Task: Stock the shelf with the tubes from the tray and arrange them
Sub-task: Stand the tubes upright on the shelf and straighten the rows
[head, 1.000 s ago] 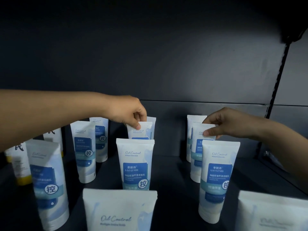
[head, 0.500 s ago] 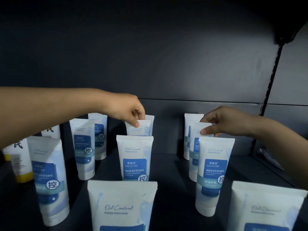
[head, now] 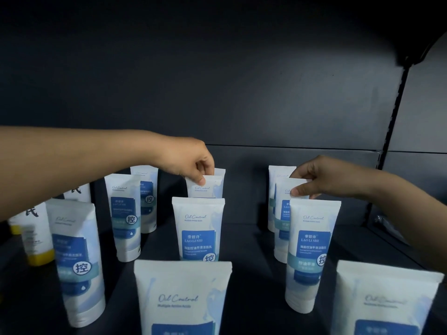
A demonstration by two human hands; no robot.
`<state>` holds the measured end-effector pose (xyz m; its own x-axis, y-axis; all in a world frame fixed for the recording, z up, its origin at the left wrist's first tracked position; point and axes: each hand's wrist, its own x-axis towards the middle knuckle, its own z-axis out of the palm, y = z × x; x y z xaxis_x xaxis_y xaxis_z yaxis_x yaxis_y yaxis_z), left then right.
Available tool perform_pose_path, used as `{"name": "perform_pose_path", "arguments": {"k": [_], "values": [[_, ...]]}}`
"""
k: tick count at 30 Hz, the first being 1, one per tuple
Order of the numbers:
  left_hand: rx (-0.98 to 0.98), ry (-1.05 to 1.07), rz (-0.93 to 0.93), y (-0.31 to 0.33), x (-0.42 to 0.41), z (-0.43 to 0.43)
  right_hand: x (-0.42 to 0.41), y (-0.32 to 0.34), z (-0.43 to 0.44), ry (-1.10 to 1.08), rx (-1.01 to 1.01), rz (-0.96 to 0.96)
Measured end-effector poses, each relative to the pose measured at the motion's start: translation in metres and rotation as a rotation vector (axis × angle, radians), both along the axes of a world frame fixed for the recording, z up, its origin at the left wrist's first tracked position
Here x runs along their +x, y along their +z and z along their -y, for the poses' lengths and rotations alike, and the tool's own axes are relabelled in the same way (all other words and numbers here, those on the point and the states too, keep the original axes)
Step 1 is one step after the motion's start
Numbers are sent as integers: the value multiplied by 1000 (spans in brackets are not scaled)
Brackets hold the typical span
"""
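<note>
Left hand [head: 191, 163]: pinched top edge of middle tube [head: 208, 189], second from far end of its column. Right hand [head: 326, 177]: pinched top edge of right tube [head: 283, 189]. Both upright on shelf [head: 246, 238]; open lanes separated columns.

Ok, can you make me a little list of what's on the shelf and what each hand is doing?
place: dark shelf
stock: white and blue tubes standing upright, in rows running front to back
left hand: fingers pinch the top of a middle-row tube near the back
right hand: fingers pinch the top of a right-row tube near the back
far left: yellow-capped tubes
tray: not in view
</note>
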<state>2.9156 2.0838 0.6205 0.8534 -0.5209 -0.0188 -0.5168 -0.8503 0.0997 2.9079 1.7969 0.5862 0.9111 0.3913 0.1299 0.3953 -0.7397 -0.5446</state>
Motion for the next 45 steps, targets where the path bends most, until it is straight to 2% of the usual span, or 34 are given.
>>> {"name": "perform_pose_path", "arguments": {"k": [6,15,19,22,27,29,37,45], "values": [[68,21,42,0,0,1,0,2,3,4,-44,-11],[103,16,16,4,-5,3,1,0,2,-15,-12,-25],[77,25,72,17,-8,2,1,9,4,-27,63,-62],[32,17,124,27,-3,2,6,23,7,-68,64,26],[1,15,224,27,16,8,36,33,1,-163,-192,332],[22,5,210,23,25,11,50,28,-3,-170,-215,385],[122,-60,142,4,53,17,77,1,-6,-168,-300,374],[114,-57,93,5,59,17,74,8,-4,-146,-253,294]]}}
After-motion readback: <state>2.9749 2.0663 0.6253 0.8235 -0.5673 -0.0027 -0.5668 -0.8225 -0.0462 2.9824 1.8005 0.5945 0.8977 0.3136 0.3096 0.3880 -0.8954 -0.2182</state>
